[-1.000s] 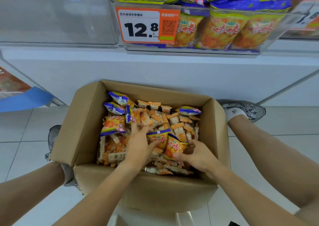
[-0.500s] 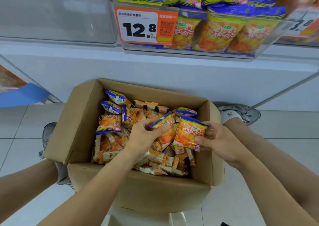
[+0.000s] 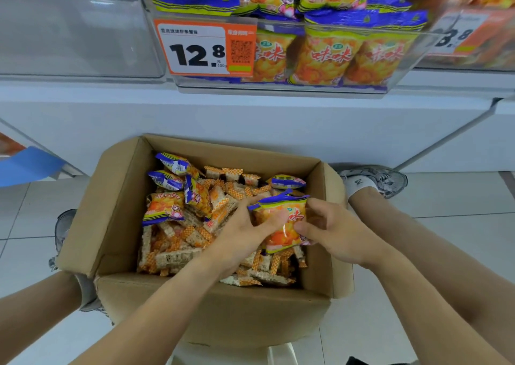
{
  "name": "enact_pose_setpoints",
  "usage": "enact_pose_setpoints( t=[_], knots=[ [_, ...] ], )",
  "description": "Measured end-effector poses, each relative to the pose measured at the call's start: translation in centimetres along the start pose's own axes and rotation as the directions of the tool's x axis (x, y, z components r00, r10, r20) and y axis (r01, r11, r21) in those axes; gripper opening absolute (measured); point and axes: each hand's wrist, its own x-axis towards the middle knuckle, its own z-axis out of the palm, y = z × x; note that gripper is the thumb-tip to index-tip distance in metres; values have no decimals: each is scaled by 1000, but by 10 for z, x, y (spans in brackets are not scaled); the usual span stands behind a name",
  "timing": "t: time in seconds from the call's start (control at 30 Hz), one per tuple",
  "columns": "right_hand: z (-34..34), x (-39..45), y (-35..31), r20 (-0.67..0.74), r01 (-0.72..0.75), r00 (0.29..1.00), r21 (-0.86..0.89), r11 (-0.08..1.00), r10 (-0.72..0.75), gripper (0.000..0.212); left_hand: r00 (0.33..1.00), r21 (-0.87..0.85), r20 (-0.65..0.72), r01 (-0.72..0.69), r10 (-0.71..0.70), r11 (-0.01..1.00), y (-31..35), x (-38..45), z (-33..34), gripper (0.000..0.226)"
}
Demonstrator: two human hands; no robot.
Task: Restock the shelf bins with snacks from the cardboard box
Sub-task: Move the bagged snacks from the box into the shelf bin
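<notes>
An open cardboard box [image 3: 117,211] sits on the floor in front of me, filled with small orange checked bars and several orange snack bags with blue ends. Over the box's right half, my left hand [image 3: 245,233] and my right hand [image 3: 334,233] grip orange snack bags [image 3: 281,225] pressed together between them. How many bags are in the stack I cannot tell. Above, a clear shelf bin [image 3: 292,85] holds several of the same bags behind a 12.8 price tag [image 3: 206,48].
An empty-looking clear bin [image 3: 75,30] stands to the left of the stocked one, and another bin with a price tag [image 3: 468,35] lies to the right. My shoes [image 3: 376,179] rest on the white tiles beside the box. A blue sheet [image 3: 25,165] lies at far left.
Both hands picked bags out of the box, lifted them and brought them together into one stack held between the hands. The view tilted up slightly toward the shelf.
</notes>
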Motion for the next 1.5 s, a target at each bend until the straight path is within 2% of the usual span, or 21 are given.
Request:
enact_pose_setpoints(
  t=[0.1,0.2,0.27,0.33,0.37,0.43,0.5,0.57,0.63,0.73,0.8,0.93,1.0,1.03,1.1,1.17,1.2,1.27,1.33,1.4,1.5],
  knots=[
    [3,-1,-1,37,13,999,-61,998,-11,35,996,91,-53,-66,71,994,-1,-3,1,70],
    [-3,-4,-1,63,21,998,14,1000,-22,79,994,103,-73,-77,85,992,4,-5,-1,78],
    [-10,-9,-7,88,24,995,140,990,-36,93,995,134,-34,-90,95,987,10,-8,-1,78],
    [-16,-13,-16,128,60,988,202,978,-88,92,990,223,54,-139,130,965,16,-10,0,65],
    [-17,-15,-20,134,82,985,177,981,-107,87,985,251,94,-165,146,954,19,-12,1,56],
    [-19,-16,-26,105,101,988,104,989,-112,75,975,270,113,-214,190,939,25,-15,2,46],
    [-24,-18,-29,75,89,993,85,992,-95,69,949,380,115,-315,293,870,30,-19,5,43],
    [-33,-23,-33,86,97,991,60,994,-102,70,904,552,148,-413,402,725,34,-23,11,53],
    [-45,-30,-40,110,116,987,-5,993,-114,76,871,648,213,-465,443,603,41,-26,19,65],
    [-61,-36,-54,81,164,984,-42,986,-160,81,850,689,246,-492,467,532,59,-26,30,80],
    [-70,-39,-63,7,198,980,-38,979,-198,73,821,719,262,-516,506,464,76,-23,36,87],
    [-93,-48,-78,-150,280,948,-34,959,-282,61,756,699,317,-594,573,398,117,-22,52,77],
    [-108,-54,-87,-235,342,911,-32,939,-339,65,672,704,263,-624,692,338,143,-24,59,61],
    [-117,-57,-92,-295,389,875,-43,920,-384,67,595,723,220,-632,773,280,157,-23,60,49],
    [-133,-62,-106,-417,498,772,-73,864,-480,69,414,786,157,-602,896,140,186,-17,62,32],
    [-148,-65,-125,-500,589,663,-111,801,-557,65,309,866,163,-500,937,15,209,-5,60,32],
    [-155,-65,-134,-529,623,616,-126,772,-584,63,303,899,176,-437,937,-28,216,2,58,34],
    [-168,-61,-147,-578,654,536,-177,735,-615,66,367,939,183,-339,912,-52,223,11,57,33],
    [-177,-54,-157,-614,651,472,-240,720,-632,65,387,954,210,-280,898,-102,223,18,55,27],
    [-183,-46,-162,-639,637,436,-277,719,-633,60,366,954,224,-271,903,-127,220,20,55,21],
    [-187,-33,-164,-636,606,420,-334,722,-647,58,318,953,186,-288,930,-93,217,21,54,18]
  ],
)
